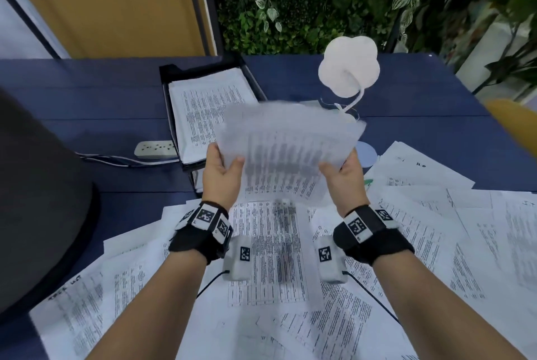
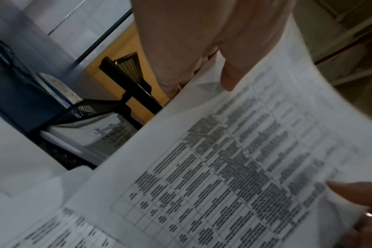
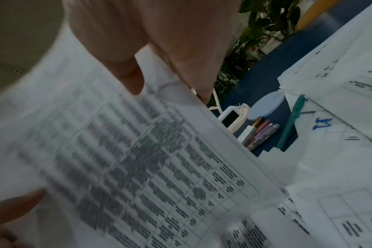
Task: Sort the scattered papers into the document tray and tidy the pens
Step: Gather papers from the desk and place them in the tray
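A blurred stack of printed sheets (image 1: pixel 286 150) hangs above the desk between both hands. My left hand (image 1: pixel 222 169) pinches its left edge, thumb on top. On the opposite edge my right hand (image 1: pixel 344 173) pinches the same way. The black mesh document tray (image 1: pixel 171 115) stands just beyond at centre left, with papers lying in it. The wrist views show the sheets (image 2: pixel 234 159) (image 3: pixel 121 159) close up, thumbs (image 2: pixel 229 78) (image 3: pixel 132 80) pressed on them. Several pens (image 3: pixel 261 134) and a green pen (image 3: pixel 293 120) lie on the blue desk under the papers' right edge.
Scattered papers (image 1: pixel 436 229) cover the near and right part of the blue desk. A white power strip (image 1: pixel 155 149) lies left of the tray. A white flower-shaped lamp (image 1: pixel 348 72) stands behind the held sheets. A dark chair back (image 1: pixel 40 200) fills the left edge.
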### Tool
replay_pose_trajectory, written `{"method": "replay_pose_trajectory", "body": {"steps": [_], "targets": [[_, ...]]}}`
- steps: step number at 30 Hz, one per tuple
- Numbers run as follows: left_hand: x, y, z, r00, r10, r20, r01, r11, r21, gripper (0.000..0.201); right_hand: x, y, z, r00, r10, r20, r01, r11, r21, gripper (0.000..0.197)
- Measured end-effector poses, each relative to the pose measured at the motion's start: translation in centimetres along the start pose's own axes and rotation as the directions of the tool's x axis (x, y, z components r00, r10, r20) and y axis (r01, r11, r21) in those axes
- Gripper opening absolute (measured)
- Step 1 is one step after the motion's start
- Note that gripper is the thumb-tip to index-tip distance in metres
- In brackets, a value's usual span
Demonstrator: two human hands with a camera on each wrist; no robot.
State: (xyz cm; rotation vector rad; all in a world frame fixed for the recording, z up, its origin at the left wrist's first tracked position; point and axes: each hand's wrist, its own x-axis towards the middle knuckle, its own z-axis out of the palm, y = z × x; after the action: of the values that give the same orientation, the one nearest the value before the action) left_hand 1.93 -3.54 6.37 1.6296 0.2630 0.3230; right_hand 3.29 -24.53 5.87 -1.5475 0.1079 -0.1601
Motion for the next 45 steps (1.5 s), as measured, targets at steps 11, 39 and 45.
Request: {"method": "replay_pose_trajectory", "body": {"steps": [11,39,45], "targets": [[0.5,1.0,0.5,1.0,0.029,-0.012,-0.029,0.998,-0.054,0.029,0.6,-0.7,0.9,0.998,-0.06,-0.036,0.058,0.997,-0.049,0.024],[-0.2,-2.2,-3.1,0.973,-0.23,0.015,0.219,0.943,0.251,0.067,-0.2,4.6,0.7,0.905,0.378,0.196,-0.354,0.924,-0.148,0.024],[0.9,-1.9,-5.3,0.988,-0.151,-0.006,0.141,0.906,0.399,0.058,2.4,2.5,4.2,0.911,0.347,0.223,-0.323,0.936,-0.138,0.02]]}}
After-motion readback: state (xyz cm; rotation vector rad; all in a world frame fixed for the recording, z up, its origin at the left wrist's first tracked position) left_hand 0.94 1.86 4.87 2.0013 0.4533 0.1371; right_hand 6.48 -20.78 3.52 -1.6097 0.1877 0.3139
